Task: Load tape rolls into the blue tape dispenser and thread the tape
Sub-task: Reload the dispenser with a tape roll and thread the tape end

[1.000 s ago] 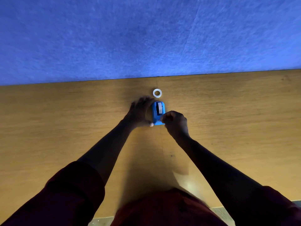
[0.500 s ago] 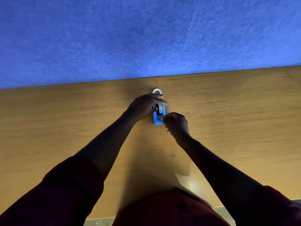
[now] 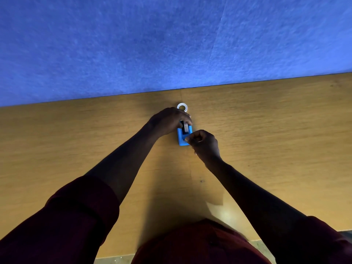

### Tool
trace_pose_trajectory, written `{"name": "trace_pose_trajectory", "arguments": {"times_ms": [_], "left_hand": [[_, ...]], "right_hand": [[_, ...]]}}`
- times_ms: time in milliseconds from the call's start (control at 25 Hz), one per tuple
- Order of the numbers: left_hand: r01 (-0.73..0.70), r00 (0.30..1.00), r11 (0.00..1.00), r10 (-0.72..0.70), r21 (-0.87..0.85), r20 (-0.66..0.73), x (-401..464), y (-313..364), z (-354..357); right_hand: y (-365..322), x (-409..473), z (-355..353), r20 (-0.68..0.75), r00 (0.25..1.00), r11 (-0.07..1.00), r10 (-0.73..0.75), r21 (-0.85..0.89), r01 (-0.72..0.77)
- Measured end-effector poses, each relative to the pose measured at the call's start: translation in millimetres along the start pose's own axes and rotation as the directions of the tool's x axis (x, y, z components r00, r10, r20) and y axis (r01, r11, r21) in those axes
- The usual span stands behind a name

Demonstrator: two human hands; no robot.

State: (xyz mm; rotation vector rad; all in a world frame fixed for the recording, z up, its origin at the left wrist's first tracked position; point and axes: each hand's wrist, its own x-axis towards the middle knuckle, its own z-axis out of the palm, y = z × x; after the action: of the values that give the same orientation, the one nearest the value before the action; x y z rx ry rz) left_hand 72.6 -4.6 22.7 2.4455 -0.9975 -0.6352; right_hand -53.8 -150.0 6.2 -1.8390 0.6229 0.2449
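Note:
The blue tape dispenser (image 3: 182,138) stands on the wooden table, its cutter end pointing toward me. A tape roll (image 3: 185,127) sits upright in its cradle. My left hand (image 3: 167,121) wraps over the far end of the dispenser, fingers curled on the roll. At the near end, my right hand (image 3: 203,143) has thumb and forefinger pinched together beside the cutter; the tape end itself is too small to make out. A second white tape roll (image 3: 182,107) lies flat just beyond my left hand, partly hidden by it.
The wooden table (image 3: 266,130) stretches wide on both sides. A blue felt wall (image 3: 171,44) rises at its far edge, just beyond the spare roll. A dark speck (image 3: 202,181) marks the table surface between my forearms.
My left hand has shifted from the dispenser's left side up over its far end and onto the loaded roll. My right hand stayed pinched at the near end.

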Motion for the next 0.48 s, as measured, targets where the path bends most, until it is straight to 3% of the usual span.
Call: {"name": "trace_pose_trajectory", "arguments": {"times_ms": [200,480], "left_hand": [[-0.034,0.999,0.999,0.033,0.013,0.028,1,2,-6],[-0.124,0.991,0.979,0.116,0.161,0.061,5,5,-14]], "right_hand": [[0,0,-2,-0.041,0.999,0.999,-0.025,-0.041,0.023],[0,3,-2,-0.078,0.997,1.0,-0.022,-0.023,0.02]]}}
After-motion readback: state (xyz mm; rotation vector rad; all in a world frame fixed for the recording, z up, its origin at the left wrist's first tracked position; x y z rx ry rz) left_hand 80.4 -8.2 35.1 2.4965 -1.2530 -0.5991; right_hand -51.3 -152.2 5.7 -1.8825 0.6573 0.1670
